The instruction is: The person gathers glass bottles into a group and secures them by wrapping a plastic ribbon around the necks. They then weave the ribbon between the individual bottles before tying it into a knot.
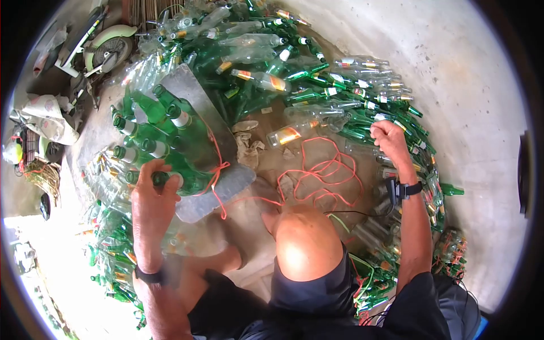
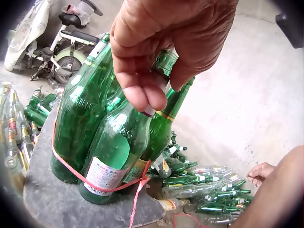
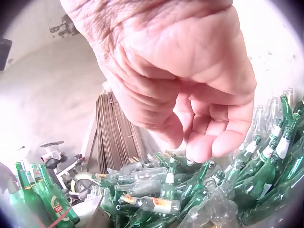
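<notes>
One green bottle (image 2: 119, 137), left hand (image 1: 154, 192) pinching neck, right hand (image 1: 391, 140) loosely curled

Bright, glary, dark-edged; fisheye rims perhaps soft.

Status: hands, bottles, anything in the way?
Left hand grips a green bottle by the neck; right hand loosely curled, nothing visible held. Bundled green bottles upright on gray board, ringed with orange twine. Possible snag: loose twine loops on floor.
</notes>
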Action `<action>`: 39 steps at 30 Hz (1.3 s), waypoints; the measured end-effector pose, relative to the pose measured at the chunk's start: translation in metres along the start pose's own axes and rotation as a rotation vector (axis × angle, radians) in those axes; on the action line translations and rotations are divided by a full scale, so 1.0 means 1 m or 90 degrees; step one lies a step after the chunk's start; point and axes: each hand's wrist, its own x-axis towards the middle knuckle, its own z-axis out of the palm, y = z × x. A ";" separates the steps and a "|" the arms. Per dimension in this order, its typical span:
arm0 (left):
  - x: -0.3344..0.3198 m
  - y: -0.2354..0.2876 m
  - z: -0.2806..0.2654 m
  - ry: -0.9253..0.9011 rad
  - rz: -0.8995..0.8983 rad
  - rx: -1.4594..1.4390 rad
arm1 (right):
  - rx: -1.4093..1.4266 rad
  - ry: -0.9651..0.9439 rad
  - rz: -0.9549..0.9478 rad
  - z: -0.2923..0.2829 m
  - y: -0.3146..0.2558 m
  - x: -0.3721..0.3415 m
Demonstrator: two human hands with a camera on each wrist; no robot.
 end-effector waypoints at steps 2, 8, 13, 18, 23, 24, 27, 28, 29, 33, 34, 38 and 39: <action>0.000 0.002 0.001 0.010 -0.001 -0.011 | 0.000 -0.003 0.019 -0.006 0.007 0.004; 0.000 0.004 0.001 0.021 -0.006 0.012 | -0.012 0.035 0.141 -0.010 0.039 0.004; -0.002 0.008 0.000 0.018 -0.013 0.005 | -0.008 0.028 0.217 -0.004 0.080 -0.007; -0.001 0.004 0.001 0.012 -0.026 -0.003 | 0.038 0.069 0.330 -0.007 0.137 -0.011; 0.000 0.005 0.001 0.018 -0.031 0.000 | 0.079 0.123 0.389 -0.008 0.185 -0.004; 0.001 0.005 0.001 0.015 -0.032 -0.001 | 0.107 0.129 0.407 -0.008 0.189 -0.002; 0.001 0.006 0.000 -0.005 -0.021 0.009 | 0.126 0.166 0.423 -0.002 0.203 0.008; 0.002 0.004 0.001 -0.006 -0.024 0.011 | 0.125 0.164 0.426 0.000 0.210 0.012; 0.002 0.002 0.000 -0.005 -0.016 0.008 | 0.145 0.166 0.419 0.000 0.216 0.016; 0.003 0.000 0.000 -0.007 -0.018 0.007 | 0.216 0.138 0.395 -0.001 0.226 0.027; 0.003 -0.001 0.000 -0.004 -0.021 0.009 | 0.216 0.133 0.394 0.000 0.226 0.030; 0.002 -0.002 0.000 -0.002 -0.026 0.007 | 0.270 0.167 0.379 -0.001 0.240 0.043; 0.002 0.000 0.001 0.000 -0.032 0.009 | 0.292 0.177 0.383 -0.002 0.247 0.048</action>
